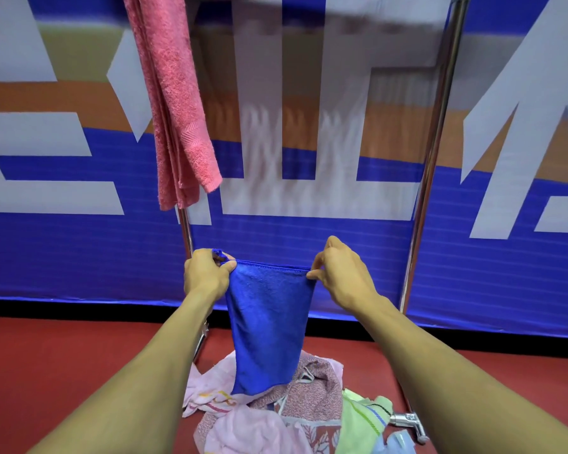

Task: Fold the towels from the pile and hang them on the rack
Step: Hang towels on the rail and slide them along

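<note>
Both arms reach forward from the bottom corners of the view, forearms bare and converging toward the rack [435, 152], a chrome frame with two upright poles and a bar across the top. The left hand [207, 273] is curled into a loose fist, thumb on top, pinching the upper left corner of a blue towel [268, 326]; a small tuft of blue cloth sticks up above its knuckles. The right hand [340, 273] is bent at the wrist, back of the hand toward the camera, with thumb and fingertips pinching the towel's upper right corner. Between the two hands the towel's top edge is stretched taut and level, and the rest of it hangs straight down in front of the rack's lower half, between the two poles, narrowing a little toward its bottom edge.

Directly below the blue towel, at the rack's foot, the pile of towels [295, 411] lies on the red floor [63, 365]: pale pink, patterned pink, light green with stripes and a bit of light blue, all crumpled together. The blue towel's lower edge hangs over the pile; whether it touches cannot be told. A pink towel [174, 103] hangs folded over the rack's top bar beside the left pole. Behind the rack stands a blue banner [505, 273] with large pale letters.
</note>
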A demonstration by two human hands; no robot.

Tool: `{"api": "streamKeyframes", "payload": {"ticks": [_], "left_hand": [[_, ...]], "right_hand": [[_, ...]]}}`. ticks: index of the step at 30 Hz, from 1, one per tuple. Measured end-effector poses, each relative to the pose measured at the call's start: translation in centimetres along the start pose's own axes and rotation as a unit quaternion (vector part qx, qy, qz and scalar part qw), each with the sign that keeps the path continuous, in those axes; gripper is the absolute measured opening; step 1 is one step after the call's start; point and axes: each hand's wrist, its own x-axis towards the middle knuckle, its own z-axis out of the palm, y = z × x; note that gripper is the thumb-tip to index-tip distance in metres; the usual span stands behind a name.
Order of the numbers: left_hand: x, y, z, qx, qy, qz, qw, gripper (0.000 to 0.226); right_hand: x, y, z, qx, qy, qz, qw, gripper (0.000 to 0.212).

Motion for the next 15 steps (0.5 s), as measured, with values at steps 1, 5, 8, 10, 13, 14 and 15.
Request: {"api": "streamKeyframes", "payload": {"ticks": [1, 5, 8, 10, 13, 14, 15], "left_hand": [[0.0, 0.0, 0.0, 0.001, -0.002, -0.002, 1.000, 0.022], [0.1, -0.1, 0.4, -0.004, -0.007, 0.000, 1.000, 0.017], [-0.1, 0.1, 0.6, -0.021, -0.013, 0.010, 1.000, 0.012], [-0.3, 0.3, 0.8, -0.014, -0.026, 0.021, 0.999, 0.012], [-0.7, 0.5, 1.3, -0.011, -0.039, 0.027, 0.999, 0.014], [-0.9, 0.6, 1.5, -0.009, -0.042, 0.032, 0.999, 0.015], [-1.0, 0.8, 1.6, -0.007, -0.042, 0.038, 0.998, 0.015]], "right_hand": [[0.0, 0.2, 0.0, -0.009, -0.007, 0.009, 1.000, 0.017], [0.2, 1.0, 0.1, 0.086, -0.014, 0.048, 0.995, 0.013], [0.6, 1.2, 0.0, 0.192, 0.007, 0.090, 0.977, 0.019], [0.7, 1.3, 0.3, 0.222, 0.014, 0.106, 0.969, 0.018], [0.6, 1.1, 0.7, 0.234, -0.034, 0.115, 0.965, 0.010], [0.5, 0.9, 0.8, 0.234, -0.055, 0.115, 0.964, 0.009], [0.5, 0.6, 0.8, 0.239, -0.068, 0.117, 0.961, 0.008]]}}
